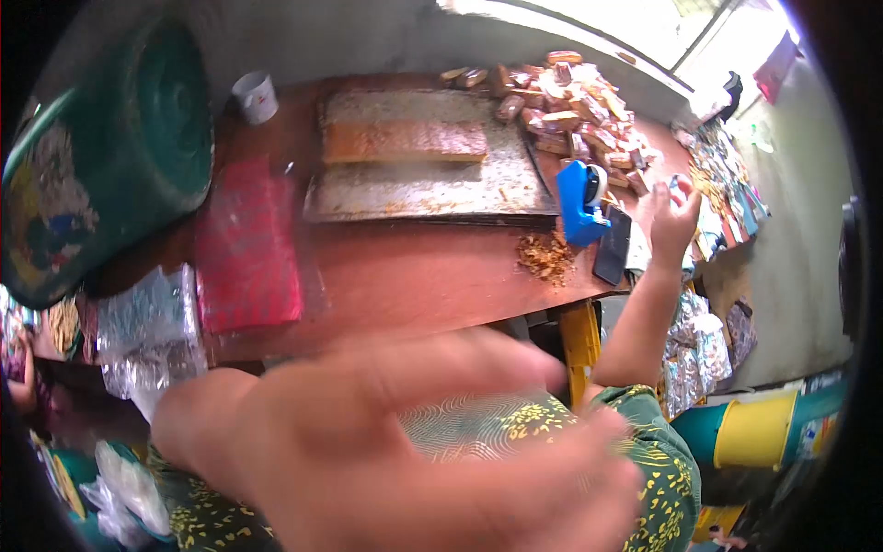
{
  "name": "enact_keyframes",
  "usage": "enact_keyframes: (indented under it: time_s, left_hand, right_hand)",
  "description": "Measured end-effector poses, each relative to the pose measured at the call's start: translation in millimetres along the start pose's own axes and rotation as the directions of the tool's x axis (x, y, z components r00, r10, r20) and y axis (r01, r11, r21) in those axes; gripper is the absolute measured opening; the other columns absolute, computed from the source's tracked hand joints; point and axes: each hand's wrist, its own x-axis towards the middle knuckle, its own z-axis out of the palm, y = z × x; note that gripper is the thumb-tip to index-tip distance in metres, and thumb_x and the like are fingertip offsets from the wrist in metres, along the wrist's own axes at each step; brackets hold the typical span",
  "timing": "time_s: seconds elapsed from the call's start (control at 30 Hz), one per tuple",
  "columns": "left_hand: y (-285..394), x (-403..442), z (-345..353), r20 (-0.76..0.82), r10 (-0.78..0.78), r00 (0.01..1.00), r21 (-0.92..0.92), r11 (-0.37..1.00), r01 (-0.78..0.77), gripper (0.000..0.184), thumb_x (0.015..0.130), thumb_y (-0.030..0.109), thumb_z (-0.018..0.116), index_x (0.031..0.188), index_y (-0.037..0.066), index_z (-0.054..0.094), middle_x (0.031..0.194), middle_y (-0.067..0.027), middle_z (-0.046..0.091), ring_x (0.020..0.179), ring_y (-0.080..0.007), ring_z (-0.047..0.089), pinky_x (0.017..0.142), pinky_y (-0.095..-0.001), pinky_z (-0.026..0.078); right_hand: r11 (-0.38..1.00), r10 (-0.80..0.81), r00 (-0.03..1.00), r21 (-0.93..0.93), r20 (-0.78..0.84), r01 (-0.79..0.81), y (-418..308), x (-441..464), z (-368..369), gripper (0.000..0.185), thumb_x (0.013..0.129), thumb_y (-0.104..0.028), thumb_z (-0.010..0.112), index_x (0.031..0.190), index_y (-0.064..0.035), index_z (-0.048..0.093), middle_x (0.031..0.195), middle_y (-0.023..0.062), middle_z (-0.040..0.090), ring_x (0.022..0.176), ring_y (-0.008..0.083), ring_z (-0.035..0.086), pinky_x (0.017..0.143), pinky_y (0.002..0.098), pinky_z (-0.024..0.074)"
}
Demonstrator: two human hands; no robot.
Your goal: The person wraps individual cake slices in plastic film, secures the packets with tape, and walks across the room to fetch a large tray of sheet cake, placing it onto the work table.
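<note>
Two hands: your left hand (414, 432), blurred, open, in front of your lap (667, 469); your right hand (676, 216), fingers part-curled, hold unclear, near blue tape dispenser (576, 204) and phone (613, 247). One brown slab (405, 143), on a tray (423, 191) on the table (414, 276); wrapped bars (589, 110), heaped beside the tray.

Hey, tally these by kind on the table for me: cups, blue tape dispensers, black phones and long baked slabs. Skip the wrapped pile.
White cup: 1
Blue tape dispenser: 1
Black phone: 1
Long baked slab: 1
Total: 4
</note>
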Motion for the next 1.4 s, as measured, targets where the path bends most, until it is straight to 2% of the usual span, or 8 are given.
enact_keyframes:
  time_s: [0.07, 0.13, 0.27, 0.67, 0.93, 1.1, 1.23, 1.4]
  left_hand:
    - [14.6, 7.0, -11.6, 0.029, 0.145, 0.989, 0.166, 0.975, -0.147, 0.023, 0.09, 0.019, 0.068, 0.113, 0.019, 0.071, 0.127, -0.0051, 0.066, 0.118, -0.0212, 0.061, 0.102, -0.0458, 0.047]
    - [16.2, 6.5, -15.6, 0.08, 0.229, 0.97, 0.275, 0.93, -0.242, 0.024, 0.092, 0.021, 0.065, 0.115, 0.02, 0.071, 0.13, -0.0042, 0.065, 0.12, -0.0203, 0.06, 0.103, -0.0467, 0.045]
    - [20.8, -10.8, -17.1, 0.103, 0.311, 0.945, 0.419, 0.848, -0.325, 0.025, 0.096, 0.025, 0.059, 0.118, 0.023, 0.07, 0.134, -0.0025, 0.062, 0.123, -0.0185, 0.058, 0.106, -0.0486, 0.043]
    - [23.0, -38.0, -36.2, 0.099, 0.406, 0.909, 0.562, 0.73, -0.388, 0.035, 0.109, 0.035, 0.039, 0.13, 0.031, 0.067, 0.149, 0.0025, 0.054, 0.134, -0.0132, 0.05, 0.116, -0.0544, 0.035]
    - [36.6, -65.9, -14.3, -0.372, 0.255, 0.893, 0.69, 0.719, 0.082, 0.034, 0.11, 0.031, 0.04, 0.122, 0.04, 0.07, 0.137, 0.017, 0.06, 0.13, -0.0066, 0.051, 0.109, -0.0488, 0.041]
    - [2.6, -28.9, -33.0, 0.029, 0.299, 0.954, 0.438, 0.854, -0.281, 0.036, 0.107, 0.023, 0.043, 0.117, 0.042, 0.072, 0.13, 0.0209, 0.063, 0.128, 0.0023, 0.047, 0.108, -0.0423, 0.038]
    - [11.2, -62.9, -13.3, -0.391, 0.431, 0.813, 0.621, 0.776, -0.113, 0.029, 0.108, 0.024, 0.046, 0.118, 0.026, 0.073, 0.122, 0.0103, 0.068, 0.121, -0.0033, 0.053, 0.102, -0.0355, 0.042]
    - [-27.6, -102.3, 12.4, -0.322, -0.226, 0.92, 0.419, 0.837, 0.352, 0.026, 0.095, 0.009, 0.059, 0.119, 0.01, 0.066, 0.122, -0.0104, 0.065, 0.112, -0.0199, 0.06, 0.099, -0.0406, 0.049]
  right_hand:
    - [0.89, -0.315, 0.938, -0.299, 0.142, 0.344, 124.7, -1.7, 31.3, 0.055, 0.091, -0.031, 0.077, 0.13, 0.0017, 0.056, 0.121, 0.022, 0.059, 0.104, 0.036, 0.063, 0.095, 0.0442, 0.0518]
    - [0.842, -0.056, 0.978, -0.517, 0.202, 0.155, 141.3, -47.0, 44.3, 0.065, 0.083, -0.033, 0.083, 0.137, -0.0063, 0.058, 0.124, 0.0214, 0.061, 0.107, 0.0386, 0.063, 0.1, 0.0469, 0.0503]
    - [0.855, 0.241, 0.954, -0.504, 0.18, -0.121, 95.5, -89.6, 27.4, 0.073, 0.074, -0.035, 0.087, 0.138, -0.0106, 0.06, 0.132, 0.0187, 0.065, 0.124, 0.0368, 0.059, 0.108, 0.0479, 0.0461]
    - [0.878, 0.189, 0.954, -0.474, 0.231, -0.059, 96.3, -86.1, 42.3, 0.072, 0.067, -0.042, 0.089, 0.124, -0.0063, 0.063, 0.113, 0.0181, 0.069, 0.11, 0.0367, 0.064, 0.099, 0.0467, 0.0497]
    - [0.787, 0.311, 0.935, -0.597, 0.17, -0.154, 90.3, -89.6, 42.6, 0.09, 0.064, -0.052, 0.09, 0.134, -0.0055, 0.057, 0.123, 0.0163, 0.066, 0.121, 0.0361, 0.06, 0.105, 0.0483, 0.0461]
    - [0.837, 0.366, 0.901, -0.505, 0.233, -0.21, 90.7, -84.1, 43.5, 0.091, 0.066, -0.056, 0.088, 0.133, -0.0046, 0.054, 0.125, 0.0195, 0.065, 0.123, 0.0378, 0.058, 0.106, 0.0481, 0.0453]
    - [0.806, 0.323, 0.925, -0.57, 0.201, -0.157, 109.1, -88.6, 44.9, 0.091, 0.067, -0.056, 0.088, 0.135, -0.0051, 0.054, 0.132, 0.0205, 0.062, 0.129, 0.0383, 0.054, 0.11, 0.0493, 0.0419]
    - [0.861, 0.029, 0.995, -0.509, 0.093, 0.022, 114.1, -88.7, 36.3, 0.082, 0.072, -0.051, 0.087, 0.133, -0.0054, 0.056, 0.128, 0.0224, 0.061, 0.122, 0.0417, 0.056, 0.105, 0.0516, 0.0454]
